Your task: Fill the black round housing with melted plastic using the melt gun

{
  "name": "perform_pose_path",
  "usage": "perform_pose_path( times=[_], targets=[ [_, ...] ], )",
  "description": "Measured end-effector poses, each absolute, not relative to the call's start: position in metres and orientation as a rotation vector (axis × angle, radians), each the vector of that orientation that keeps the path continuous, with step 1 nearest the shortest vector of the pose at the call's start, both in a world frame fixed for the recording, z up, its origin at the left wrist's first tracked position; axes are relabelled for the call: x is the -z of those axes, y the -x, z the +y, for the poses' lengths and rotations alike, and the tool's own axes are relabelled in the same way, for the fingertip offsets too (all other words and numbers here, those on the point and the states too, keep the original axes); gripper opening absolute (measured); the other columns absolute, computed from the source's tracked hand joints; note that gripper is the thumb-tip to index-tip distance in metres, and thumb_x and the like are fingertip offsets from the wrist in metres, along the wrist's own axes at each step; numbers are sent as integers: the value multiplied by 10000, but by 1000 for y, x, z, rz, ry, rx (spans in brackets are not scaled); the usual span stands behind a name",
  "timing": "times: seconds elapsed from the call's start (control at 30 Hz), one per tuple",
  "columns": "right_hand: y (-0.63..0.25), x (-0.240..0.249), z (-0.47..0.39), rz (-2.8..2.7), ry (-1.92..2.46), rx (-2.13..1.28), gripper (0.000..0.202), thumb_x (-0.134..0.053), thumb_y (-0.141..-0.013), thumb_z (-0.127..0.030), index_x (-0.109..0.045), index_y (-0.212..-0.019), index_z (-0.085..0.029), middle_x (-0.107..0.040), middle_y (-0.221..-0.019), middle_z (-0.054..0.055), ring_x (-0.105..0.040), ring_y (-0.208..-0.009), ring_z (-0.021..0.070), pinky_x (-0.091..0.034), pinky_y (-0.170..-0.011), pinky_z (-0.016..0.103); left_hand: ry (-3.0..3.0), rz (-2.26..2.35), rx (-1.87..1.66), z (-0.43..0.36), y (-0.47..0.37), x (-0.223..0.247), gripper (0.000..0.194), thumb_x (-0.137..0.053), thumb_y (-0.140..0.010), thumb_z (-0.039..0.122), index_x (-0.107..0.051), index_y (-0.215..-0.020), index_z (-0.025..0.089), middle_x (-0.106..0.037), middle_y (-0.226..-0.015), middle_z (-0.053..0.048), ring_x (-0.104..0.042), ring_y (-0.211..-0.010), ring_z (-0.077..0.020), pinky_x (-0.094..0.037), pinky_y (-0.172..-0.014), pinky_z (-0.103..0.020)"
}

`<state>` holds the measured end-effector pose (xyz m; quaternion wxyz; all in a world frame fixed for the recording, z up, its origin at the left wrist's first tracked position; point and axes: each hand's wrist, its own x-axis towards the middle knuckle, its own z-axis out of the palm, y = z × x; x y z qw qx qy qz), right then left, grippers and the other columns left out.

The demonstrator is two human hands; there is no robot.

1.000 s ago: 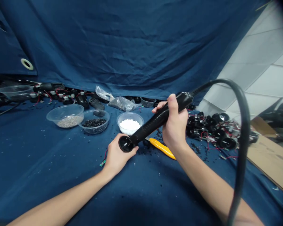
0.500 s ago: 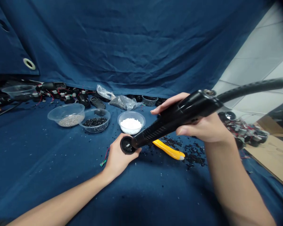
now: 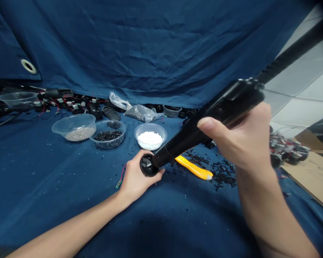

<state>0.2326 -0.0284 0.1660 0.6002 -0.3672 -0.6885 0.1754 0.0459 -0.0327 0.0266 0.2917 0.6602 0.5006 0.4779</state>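
The tool (image 3: 218,111) slants from upper right down to lower left, its narrow end at the right rim of the black cup (image 3: 147,165); whether it touches inside cannot be told. The right hand (image 3: 244,141) grips the tool near its thick end, thumb on the near side, other fingers mostly hidden behind. The cable (image 3: 293,50) runs off the upper right.

The left hand (image 3: 136,175) is nearer the cup, its fingers closed around it, mouth tilted up toward the camera. A small board (image 3: 118,184) hangs on a red wire just left of that hand.

The white bowl (image 3: 137,139) is just beyond the cup; a yellow handle (image 3: 195,169) lies beneath the tool, black bits (image 3: 224,173) beside it. The widest stretch of table (image 3: 70,186) is left of and below the left hand; cardboard (image 3: 312,175) borders the right.
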Motion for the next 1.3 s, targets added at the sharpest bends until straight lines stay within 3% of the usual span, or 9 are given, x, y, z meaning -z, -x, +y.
perform_pose_path(
  times=[0.13,0.23,0.4,0.53,0.67,0.8,0.9,1.17,1.3],
  targets=[
    [-253,-168,-21,-1926,761,-569,493,-708,-748,-565,-655,-1062,-189,-672,-887,62,-640,-771,221,-542,-636,339,-1734,1216,-1147,-36,-49,-25,336,-766,-633,253,-579,-904,184,-648,-770,25,-576,-709,-154,-445,-660,-233],
    [-270,-173,-17,-2034,673,-852,582,-741,-724,-535,-623,-1179,-192,-686,-1002,100,-660,-904,257,-566,-715,353,-1728,1181,-1097,-38,-50,-24,334,-769,-633,258,-580,-898,183,-655,-777,20,-581,-720,-160,-450,-674,-241],
    [-287,-183,-18,-2153,716,-959,429,-786,-704,-305,-703,-1110,-193,-680,-1084,121,-675,-864,224,-576,-653,278,-1716,1177,-1121,-36,-49,-22,335,-766,-622,245,-584,-896,180,-665,-797,1,-603,-731,-177,-465,-692,-260],
    [-293,-187,-22,-2197,792,-975,477,-787,-646,-181,-713,-1117,-206,-677,-1121,123,-678,-852,245,-590,-643,300,-1749,1186,-1163,-33,-48,-22,319,-753,-626,235,-587,-894,182,-660,-808,-1,-608,-732,-175,-466,-686,-258],
    [-295,-188,-26,-2291,715,-804,498,-826,-659,-304,-695,-1137,-252,-697,-1090,111,-677,-946,303,-598,-747,404,-1766,1199,-1174,-32,-47,-22,319,-746,-625,225,-588,-899,184,-661,-805,2,-610,-729,-174,-469,-681,-255],
    [-285,-186,-34,-2270,721,-492,517,-854,-585,-469,-731,-1015,-211,-735,-876,111,-703,-714,271,-599,-578,352,-1781,1192,-1178,-35,-46,-22,340,-742,-627,217,-591,-931,192,-681,-835,0,-630,-756,-183,-478,-699,-259],
    [-276,-182,-42,-2151,773,-319,451,-839,-597,-485,-745,-928,-193,-730,-735,93,-670,-554,219,-540,-428,285,-1783,1204,-1183,-38,-47,-25,342,-744,-624,207,-588,-929,195,-684,-810,9,-632,-728,-175,-481,-679,-251],
    [-265,-170,-39,-1862,798,-43,293,-847,-590,-427,-668,-639,-200,-659,-605,36,-622,-543,201,-490,-460,304,-1770,1264,-1241,-39,-48,-27,298,-729,-643,230,-575,-898,207,-644,-725,34,-585,-642,-150,-458,-620,-236],
    [-240,-166,-29,-1616,960,20,366,-775,-694,-458,-564,-549,-197,-524,-489,-28,-478,-431,121,-335,-379,249,-1738,1320,-1259,-39,-48,-29,281,-728,-643,241,-572,-873,207,-631,-722,34,-581,-661,-156,-443,-628,-237]
  ],
)
